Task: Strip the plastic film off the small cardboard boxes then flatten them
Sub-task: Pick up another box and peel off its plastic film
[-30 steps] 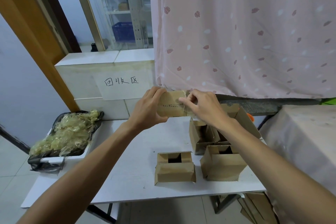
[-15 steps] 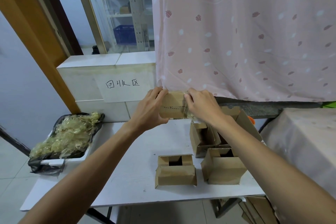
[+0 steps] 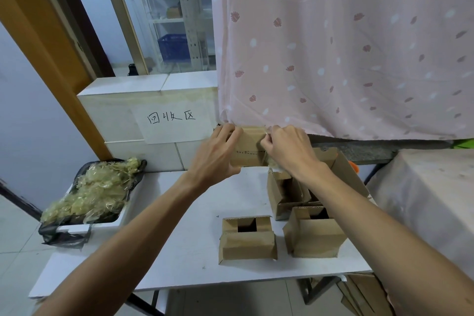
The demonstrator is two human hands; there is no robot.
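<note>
Left hand (image 3: 215, 154) grips the box (image 3: 247, 145) by its left end, long axis sideways; right hand (image 3: 287, 149) pinches film (image 3: 275, 165) at the right end, likely peeling rightward.

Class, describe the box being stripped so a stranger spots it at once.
Start at the white table. Above its far side, the left hand and right hand hold one small cardboard box. Unlike the open boxes on the table, it is held up.

Box (image 3: 248, 147) partly behind right hand (image 3: 288, 149)
</note>
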